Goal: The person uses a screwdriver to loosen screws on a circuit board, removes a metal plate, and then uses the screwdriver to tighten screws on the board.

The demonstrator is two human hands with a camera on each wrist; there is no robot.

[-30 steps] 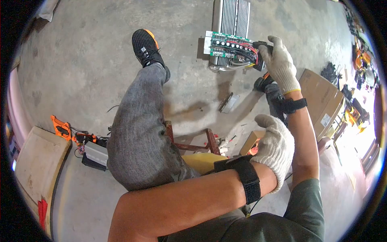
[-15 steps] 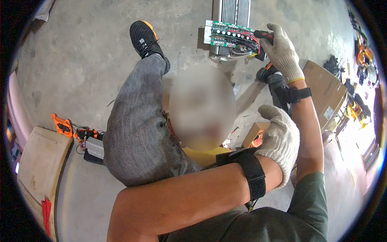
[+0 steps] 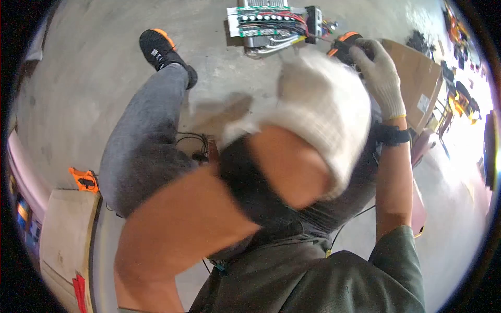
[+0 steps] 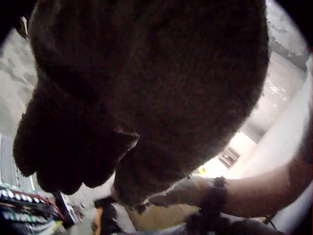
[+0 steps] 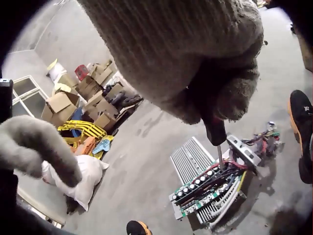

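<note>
My right hand (image 3: 383,78), in a white knit glove, grips a screwdriver (image 5: 215,131) with a dark and red handle. In the right wrist view its metal shaft points down over a green circuit board (image 5: 198,196) lined with round capacitors. That board lies on a ribbed metal heat-sink case (image 5: 191,159), with red, black and white wires at one end. A slotted metal end plate (image 3: 314,23) stands beside those wires. My left hand (image 3: 326,99), gloved too and blurred, hangs in the air nearer to me, its fingers loosely bent with nothing visible in them.
A cardboard box (image 3: 417,78) stands right of my right hand. My shoes (image 3: 159,49) are on the concrete floor around the case. A pale panel (image 3: 68,229) and an orange part (image 3: 83,180) lie at the left. Farther off, a white sack (image 5: 85,178) and yellow frames (image 5: 83,129) are piled.
My left hand has swung forward and left, from near my right forearm toward the board. The right hand appears farther from the wires. The case has shifted up and left in the head view.
</note>
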